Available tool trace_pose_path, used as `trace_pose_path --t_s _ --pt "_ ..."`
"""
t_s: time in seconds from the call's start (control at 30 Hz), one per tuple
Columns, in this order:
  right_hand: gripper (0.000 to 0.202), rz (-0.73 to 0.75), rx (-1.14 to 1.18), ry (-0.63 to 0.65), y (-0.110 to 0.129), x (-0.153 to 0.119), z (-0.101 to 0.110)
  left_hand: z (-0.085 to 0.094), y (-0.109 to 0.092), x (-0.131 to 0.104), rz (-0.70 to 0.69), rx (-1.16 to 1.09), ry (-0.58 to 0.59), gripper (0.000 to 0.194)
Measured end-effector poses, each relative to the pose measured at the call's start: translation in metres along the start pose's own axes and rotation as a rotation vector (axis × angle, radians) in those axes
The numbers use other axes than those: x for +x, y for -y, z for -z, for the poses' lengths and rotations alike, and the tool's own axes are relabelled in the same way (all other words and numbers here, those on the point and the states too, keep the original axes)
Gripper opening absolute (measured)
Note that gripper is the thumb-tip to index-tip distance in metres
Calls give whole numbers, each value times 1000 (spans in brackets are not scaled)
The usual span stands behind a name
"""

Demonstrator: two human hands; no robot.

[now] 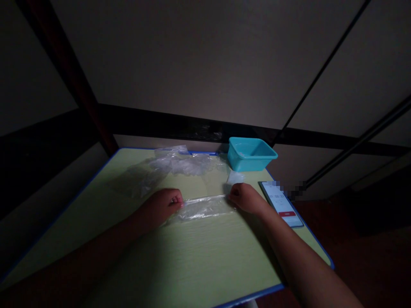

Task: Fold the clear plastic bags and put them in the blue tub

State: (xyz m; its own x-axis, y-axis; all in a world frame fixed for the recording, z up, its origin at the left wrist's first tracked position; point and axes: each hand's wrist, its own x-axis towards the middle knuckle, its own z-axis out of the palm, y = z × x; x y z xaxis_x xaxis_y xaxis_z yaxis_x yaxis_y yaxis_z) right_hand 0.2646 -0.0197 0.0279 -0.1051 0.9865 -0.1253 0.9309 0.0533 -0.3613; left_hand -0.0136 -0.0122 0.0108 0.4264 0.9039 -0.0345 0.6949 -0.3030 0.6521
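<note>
A clear plastic bag (207, 207) is stretched in a flat strip between my two hands, just over the table top. My left hand (168, 203) is closed, pinching the bag's left end between thumb and fingers. At the other end, my right hand (245, 197) is closed on the bag's upper right corner. Behind them spreads a loose pile of crumpled clear plastic bags (180, 164). A small whitish folded piece (235, 177) lies just beyond my right hand; I cannot tell what it is.
The light green table (199, 261) has a blue edge. At its back right corner stands a turquoise plastic basin (252, 162). A phone (282, 205) with a lit screen lies along the right edge, close to my right forearm. Pale panels (192, 60) rise behind the table.
</note>
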Motion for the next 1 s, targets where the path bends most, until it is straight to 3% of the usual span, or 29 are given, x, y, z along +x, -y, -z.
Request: trace_pose_path --t_s 0.6,1.0 --pt "16 -17 45 58 -5 6 2 1 0 0 26 -29 -8 14" --pt "16 -1 -135 -1 -3 3 -2 -1 5 2 3 -4 -32 19"
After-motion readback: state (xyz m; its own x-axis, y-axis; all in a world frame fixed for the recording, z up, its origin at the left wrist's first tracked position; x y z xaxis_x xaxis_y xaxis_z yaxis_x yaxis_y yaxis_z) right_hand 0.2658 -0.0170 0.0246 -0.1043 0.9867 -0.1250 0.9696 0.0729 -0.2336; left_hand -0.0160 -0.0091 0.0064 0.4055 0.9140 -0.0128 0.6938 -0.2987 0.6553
